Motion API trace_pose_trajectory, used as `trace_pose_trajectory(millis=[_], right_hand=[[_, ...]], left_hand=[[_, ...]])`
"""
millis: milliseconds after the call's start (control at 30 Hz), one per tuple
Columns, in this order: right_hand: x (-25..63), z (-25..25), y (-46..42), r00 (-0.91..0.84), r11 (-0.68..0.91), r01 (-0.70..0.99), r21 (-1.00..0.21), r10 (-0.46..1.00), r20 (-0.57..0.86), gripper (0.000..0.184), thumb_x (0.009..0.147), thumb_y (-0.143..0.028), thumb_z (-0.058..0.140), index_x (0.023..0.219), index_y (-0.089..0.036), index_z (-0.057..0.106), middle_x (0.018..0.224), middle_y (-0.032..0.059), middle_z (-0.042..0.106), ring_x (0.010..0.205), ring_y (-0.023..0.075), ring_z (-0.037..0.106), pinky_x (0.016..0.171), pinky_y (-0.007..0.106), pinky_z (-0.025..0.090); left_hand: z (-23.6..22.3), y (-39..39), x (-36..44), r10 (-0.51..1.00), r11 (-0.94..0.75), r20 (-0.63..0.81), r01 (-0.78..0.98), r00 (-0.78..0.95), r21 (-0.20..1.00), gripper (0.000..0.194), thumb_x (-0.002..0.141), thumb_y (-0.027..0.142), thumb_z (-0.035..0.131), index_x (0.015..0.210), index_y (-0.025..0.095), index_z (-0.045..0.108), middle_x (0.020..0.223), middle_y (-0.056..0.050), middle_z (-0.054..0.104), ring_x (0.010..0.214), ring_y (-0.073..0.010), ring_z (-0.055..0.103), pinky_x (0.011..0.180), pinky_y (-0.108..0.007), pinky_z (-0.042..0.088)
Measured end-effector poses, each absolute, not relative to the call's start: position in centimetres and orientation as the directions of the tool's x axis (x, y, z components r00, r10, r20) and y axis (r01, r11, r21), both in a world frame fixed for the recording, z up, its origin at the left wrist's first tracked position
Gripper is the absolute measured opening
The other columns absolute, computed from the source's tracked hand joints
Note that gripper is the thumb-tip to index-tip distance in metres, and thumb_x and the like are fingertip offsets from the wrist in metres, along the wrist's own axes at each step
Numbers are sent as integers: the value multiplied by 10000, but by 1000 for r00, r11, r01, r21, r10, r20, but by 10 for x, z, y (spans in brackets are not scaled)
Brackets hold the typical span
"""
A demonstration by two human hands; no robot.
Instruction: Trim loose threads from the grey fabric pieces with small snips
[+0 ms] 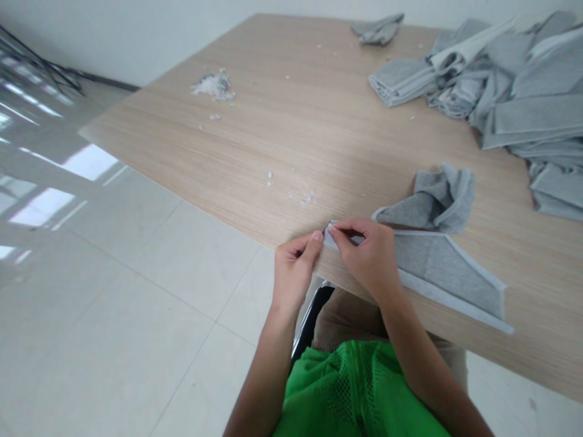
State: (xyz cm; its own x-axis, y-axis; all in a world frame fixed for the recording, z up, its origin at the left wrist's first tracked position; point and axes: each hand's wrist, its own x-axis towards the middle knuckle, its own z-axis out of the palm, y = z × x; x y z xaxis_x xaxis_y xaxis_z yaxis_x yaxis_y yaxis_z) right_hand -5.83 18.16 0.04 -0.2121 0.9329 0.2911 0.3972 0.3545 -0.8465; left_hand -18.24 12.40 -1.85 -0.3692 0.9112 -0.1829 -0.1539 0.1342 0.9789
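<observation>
A flat grey fabric piece point(449, 264) with pale edge strips lies along the table's near edge. My left hand point(295, 264) pinches the left end of this fabric between thumb and fingers. Close beside it, my right hand point(367, 249) is closed in a pinch on the same end, thumb and index finger at its pale edge. My right hand and forearm hide the fabric's middle. Just behind the piece, a crumpled grey cloth point(437, 197) rests on the table, touching or nearly touching it.
The wooden table point(237, 158) carries a heap of grey folded fabric pieces point(537, 91) at the far right. A small grey cloth point(378, 30) lies at the back. White lint scraps point(214, 86) sit at the far left, with small bits nearer. Tiled floor point(191, 309) shows beyond the left edge.
</observation>
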Motion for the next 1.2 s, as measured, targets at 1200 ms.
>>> trace_pose_trajectory(millis=[1200], right_hand=[[158, -25, 128, -270, 533, 343, -774, 845, 462, 158, 935, -190, 617, 962, -242, 763, 962, 50, 759, 877, 172, 716, 785, 279, 579]], left_hand=[[-20, 82, -103, 990, 130, -131, -6, -56, 991, 469, 961, 588, 485, 1127, 157, 566, 683, 47, 426, 541, -84, 344, 475, -204, 257]])
